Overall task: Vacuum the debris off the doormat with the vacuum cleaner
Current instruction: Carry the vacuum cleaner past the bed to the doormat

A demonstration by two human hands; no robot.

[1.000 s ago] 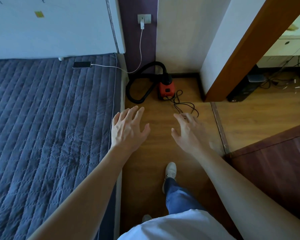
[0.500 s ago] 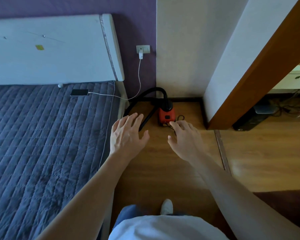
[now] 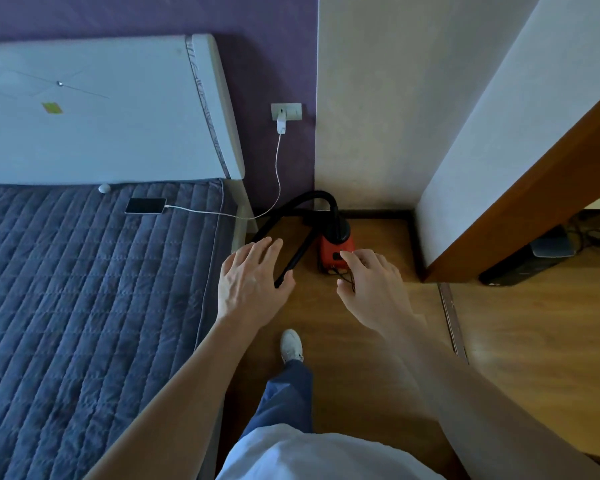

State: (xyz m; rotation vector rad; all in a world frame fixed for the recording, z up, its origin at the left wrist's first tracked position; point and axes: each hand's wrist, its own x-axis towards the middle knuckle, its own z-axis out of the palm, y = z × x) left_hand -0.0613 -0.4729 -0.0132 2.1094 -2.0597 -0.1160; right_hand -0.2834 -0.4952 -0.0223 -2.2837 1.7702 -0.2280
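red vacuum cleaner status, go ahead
Left hand and right hand open, no grip yet. Small red vacuum cleaner on wooden floor, in corner. Loose black cord by it.

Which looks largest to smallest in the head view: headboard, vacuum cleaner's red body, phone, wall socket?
1. headboard
2. vacuum cleaner's red body
3. phone and wall socket: these look about alike, so I leave them unranked.

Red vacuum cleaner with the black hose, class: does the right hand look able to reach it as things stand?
Probably yes. The open right hand hovers seemingly just short of the red vacuum cleaner; only its thin black cord lies on the wooden floor between.
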